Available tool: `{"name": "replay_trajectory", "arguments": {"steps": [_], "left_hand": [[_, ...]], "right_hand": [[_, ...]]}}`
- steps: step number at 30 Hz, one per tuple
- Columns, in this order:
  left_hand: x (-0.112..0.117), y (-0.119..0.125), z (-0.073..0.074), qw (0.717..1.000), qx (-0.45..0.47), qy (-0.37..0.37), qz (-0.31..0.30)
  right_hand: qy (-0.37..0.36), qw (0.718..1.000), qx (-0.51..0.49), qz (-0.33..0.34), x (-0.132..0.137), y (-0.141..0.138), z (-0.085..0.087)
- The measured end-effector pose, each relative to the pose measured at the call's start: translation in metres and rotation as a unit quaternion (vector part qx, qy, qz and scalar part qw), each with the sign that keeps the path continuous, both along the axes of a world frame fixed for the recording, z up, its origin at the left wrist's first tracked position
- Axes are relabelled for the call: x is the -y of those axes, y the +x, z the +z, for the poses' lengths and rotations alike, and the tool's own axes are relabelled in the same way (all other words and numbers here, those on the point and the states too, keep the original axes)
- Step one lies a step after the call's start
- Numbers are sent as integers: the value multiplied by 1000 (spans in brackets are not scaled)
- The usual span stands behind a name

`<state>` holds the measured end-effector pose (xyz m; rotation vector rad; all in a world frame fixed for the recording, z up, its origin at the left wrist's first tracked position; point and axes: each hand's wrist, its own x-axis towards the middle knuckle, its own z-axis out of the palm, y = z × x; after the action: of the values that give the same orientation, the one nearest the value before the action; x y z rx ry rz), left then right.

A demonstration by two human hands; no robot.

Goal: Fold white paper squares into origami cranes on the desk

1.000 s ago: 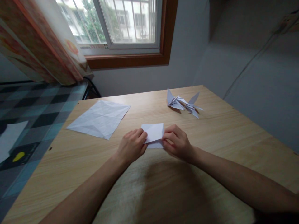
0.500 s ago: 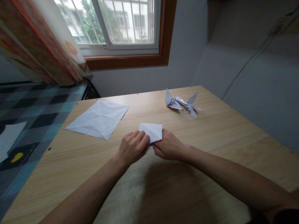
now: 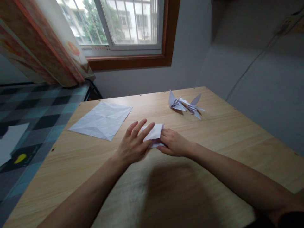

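A small folded sheet of white paper (image 3: 155,131) is between my hands, above the middle of the wooden table (image 3: 213,142). My right hand (image 3: 174,142) holds it by its right edge, with the fingertips hidden between the layers and the thumb at the lower layer. Over the paper's left side, my left hand (image 3: 134,142) has its fingers lifted and spread, while its thumb reaches the near edge. Farther back on the left lies a creased, unfolded white sheet (image 3: 102,120). Folded paper cranes (image 3: 186,104) rest at the back right.
On the left, a checked cloth (image 3: 49,126) covers a surface beside the table, with white paper (image 3: 14,141) on it. A patterned curtain (image 3: 35,38) hangs by the barred window (image 3: 133,22). A cable (image 3: 249,66) runs down the right wall.
My left hand has loosened from its closed grip and spread its fingers. The upper flap of the folded paper now stands apart from the lower layer. The right hand keeps its hold.
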<state>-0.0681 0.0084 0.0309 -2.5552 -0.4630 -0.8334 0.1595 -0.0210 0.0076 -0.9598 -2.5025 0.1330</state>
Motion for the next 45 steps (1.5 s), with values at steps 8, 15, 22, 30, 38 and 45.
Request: {"name": "replay_trajectory", "arguments": {"steps": [8, 15, 22, 30, 38, 45], "left_hand": [[-6, -7, 3, 992, -95, -73, 35], [-16, -7, -5, 997, -51, -32, 55], [-16, -2, -3, 1000, 17, 13, -8], [-15, 5, -15, 993, 78, -89, 8], [-16, 2, -16, 973, 121, -125, 153], [-5, 11, -13, 982, 8, -166, 85]], "right_hand": [[-68, 997, -48, 6, -5, 15, -3], [-51, 998, -41, -3, -8, 18, -3], [30, 994, -50, -91, -1, 7, -3], [-34, 987, -122, -97, 1, 2, -7], [0, 997, -65, -41, 3, -1, -8], [-56, 992, -31, -112, 10, -9, -3]]}}
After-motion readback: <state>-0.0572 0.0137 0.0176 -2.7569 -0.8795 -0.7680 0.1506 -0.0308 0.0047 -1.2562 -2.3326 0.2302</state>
